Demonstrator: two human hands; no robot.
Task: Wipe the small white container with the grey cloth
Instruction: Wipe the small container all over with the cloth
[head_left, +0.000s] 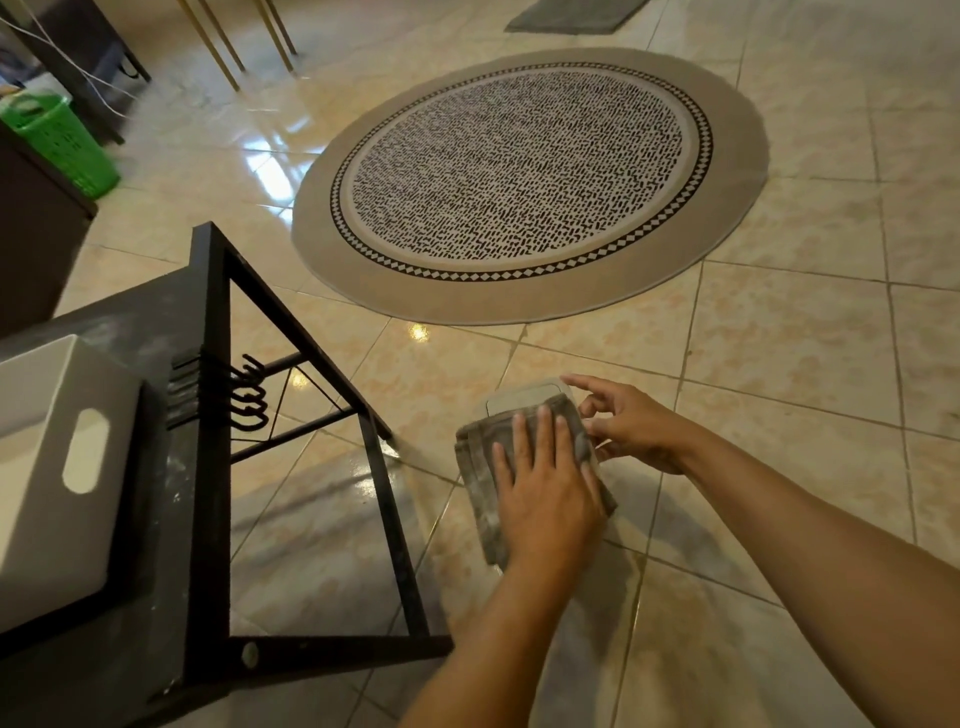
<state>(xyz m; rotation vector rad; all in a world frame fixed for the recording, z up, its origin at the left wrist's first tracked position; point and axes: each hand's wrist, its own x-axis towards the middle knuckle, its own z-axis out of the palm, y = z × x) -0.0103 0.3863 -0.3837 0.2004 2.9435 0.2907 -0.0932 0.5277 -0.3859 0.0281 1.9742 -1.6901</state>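
A small white container (524, 397) is held above the tiled floor, and only its far rounded edge shows. The folded grey cloth (480, 470) lies over most of it. My left hand (545, 486) presses flat on the cloth, fingers spread and pointing away from me. My right hand (631, 426) grips the container's right side, with the index finger stretched along the far corner. The container's body is hidden under the cloth and hands.
A black metal-framed stand (218, 415) with hooks is on the left, bearing a large white bin (57, 467) with a handle slot. A round patterned rug (524, 182) lies ahead. A green basket (62, 140) and dark furniture stand at the far left.
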